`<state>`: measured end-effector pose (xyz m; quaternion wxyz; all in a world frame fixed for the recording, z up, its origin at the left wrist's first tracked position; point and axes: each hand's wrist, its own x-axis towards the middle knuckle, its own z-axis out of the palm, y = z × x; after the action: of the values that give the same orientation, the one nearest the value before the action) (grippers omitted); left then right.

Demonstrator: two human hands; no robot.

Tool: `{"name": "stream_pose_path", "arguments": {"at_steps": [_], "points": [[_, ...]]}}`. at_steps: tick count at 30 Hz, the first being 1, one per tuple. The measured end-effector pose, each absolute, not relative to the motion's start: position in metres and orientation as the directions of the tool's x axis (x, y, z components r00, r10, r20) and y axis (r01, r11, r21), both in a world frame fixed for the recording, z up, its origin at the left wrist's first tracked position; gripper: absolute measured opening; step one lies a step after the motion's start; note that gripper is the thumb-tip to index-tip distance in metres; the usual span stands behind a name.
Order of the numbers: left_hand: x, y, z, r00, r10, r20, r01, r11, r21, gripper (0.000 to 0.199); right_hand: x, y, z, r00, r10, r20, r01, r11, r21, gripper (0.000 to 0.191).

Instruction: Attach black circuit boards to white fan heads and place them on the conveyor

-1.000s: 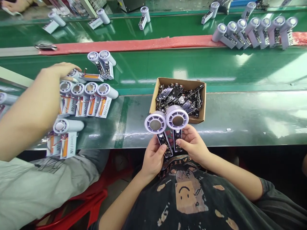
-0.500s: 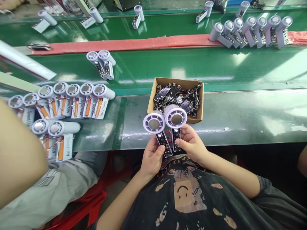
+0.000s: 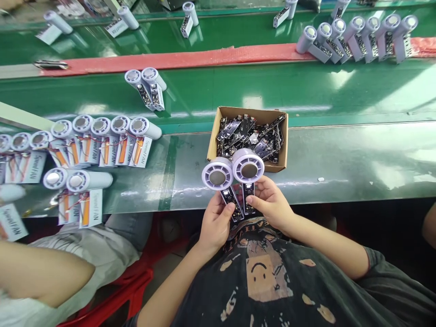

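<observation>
My left hand is closed round the handle of a lilac fan, thumb on its exposed black circuit board. In my right hand is a second lilac fan, its handle pinched between thumb and fingers. The two fans stand side by side, round heads up, at the table's front edge, and their heads appear to touch. Just behind them sits an open cardboard box heaped with black circuit boards; the fan heads overlap its front edge in view.
Several fans with orange parts and wires lie at the left. Two fans rest on the green belt. Several more stand along the red strip. A co-worker's arm is at the lower left.
The co-worker's arm at the left has moved down, and more fans show there. The view has shifted slightly. My hands hold the same two fans in almost the same place.
</observation>
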<state>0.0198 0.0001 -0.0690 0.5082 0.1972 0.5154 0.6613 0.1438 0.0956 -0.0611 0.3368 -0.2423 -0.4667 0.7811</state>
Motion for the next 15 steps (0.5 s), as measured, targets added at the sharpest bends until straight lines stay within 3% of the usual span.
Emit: {"name": "stream_pose_path", "arguments": {"at_steps": [4,15], "points": [[0.0221,0.0009,-0.0641,-0.391,0.889,-0.24,-0.514,0.005,0.858,0.048,0.145,0.0949,-0.0584,-0.665,0.746,-0.027,-0.334,-0.329,-0.883,0.05],[0.0234,0.0006,-0.0609,-0.4,0.889,-0.222,-0.513,-0.017,0.858,0.044,0.147,0.0935,-0.0587,-0.661,0.747,-0.064,-0.301,-0.343,-0.89,0.05]]}}
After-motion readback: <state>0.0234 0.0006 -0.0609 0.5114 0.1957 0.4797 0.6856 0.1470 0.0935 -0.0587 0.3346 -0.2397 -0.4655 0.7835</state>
